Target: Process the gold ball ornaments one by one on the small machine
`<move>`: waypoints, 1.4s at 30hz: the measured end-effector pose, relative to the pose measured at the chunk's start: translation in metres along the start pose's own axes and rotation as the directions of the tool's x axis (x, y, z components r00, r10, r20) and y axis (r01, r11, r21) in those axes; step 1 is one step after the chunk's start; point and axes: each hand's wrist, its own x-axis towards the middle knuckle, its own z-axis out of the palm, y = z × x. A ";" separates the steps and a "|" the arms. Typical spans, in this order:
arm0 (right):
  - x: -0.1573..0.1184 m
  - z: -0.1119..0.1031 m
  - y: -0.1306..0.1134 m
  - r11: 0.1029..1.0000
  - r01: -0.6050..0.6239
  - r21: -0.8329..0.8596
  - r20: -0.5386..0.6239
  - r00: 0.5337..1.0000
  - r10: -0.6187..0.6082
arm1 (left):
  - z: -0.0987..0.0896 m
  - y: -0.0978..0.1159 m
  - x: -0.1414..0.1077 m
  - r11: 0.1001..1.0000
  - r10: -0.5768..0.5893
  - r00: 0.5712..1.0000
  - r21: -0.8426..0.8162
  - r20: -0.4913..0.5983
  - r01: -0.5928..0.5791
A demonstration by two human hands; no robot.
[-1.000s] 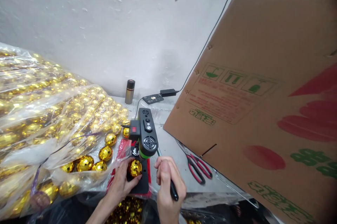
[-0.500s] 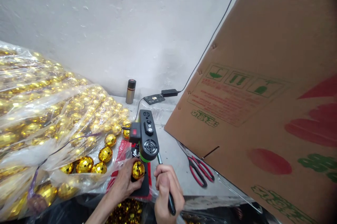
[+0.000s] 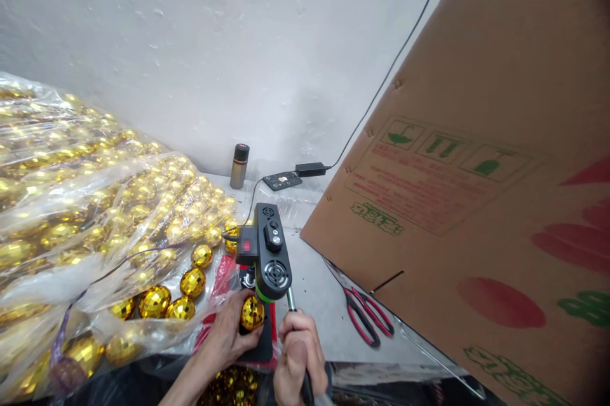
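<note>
A gold mirrored ball [image 3: 252, 312] sits in the fingers of my left hand [image 3: 230, 324], at the near side of a black bench machine [image 3: 273, 252] with round vents on top. My right hand [image 3: 302, 344] is wrapped around the machine's lever [image 3: 291, 299], a metal rod with a black grip. The machine stands on a black base [image 3: 261, 350] over a red sheet [image 3: 222, 279]. Its head hides the spot where it meets the ball, so I cannot tell whether they touch.
Clear plastic bags of gold balls [image 3: 157, 203] fill the left side, with several loose balls [image 3: 192, 281] beside the machine. Red-handled pliers [image 3: 366, 317] lie right. A large cardboard box [image 3: 429, 253] leans in from the right. A spray can [image 3: 239, 166] and black adapter [image 3: 310, 169] stand behind.
The lever grip in my right hand is lower and nearer to me, and slightly steeper. My left hand keeps the ball at the machine. The whole view has shifted slightly.
</note>
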 end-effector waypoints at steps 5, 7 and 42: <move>-0.003 0.003 -0.007 0.994 -0.105 -0.035 -0.046 0.994 0.103 | -0.002 0.006 0.001 0.999 -0.042 0.998 -0.006 0.041 0.043; -0.005 0.004 -0.006 0.993 -0.111 -0.037 -0.062 0.992 0.108 | -0.002 0.008 0.002 0.999 -0.047 0.998 -0.008 0.045 0.048; -0.030 0.015 0.019 0.994 -0.094 0.057 -0.123 0.987 0.101 | 0.014 -0.004 0.007 0.997 -0.013 0.998 0.072 -0.068 0.018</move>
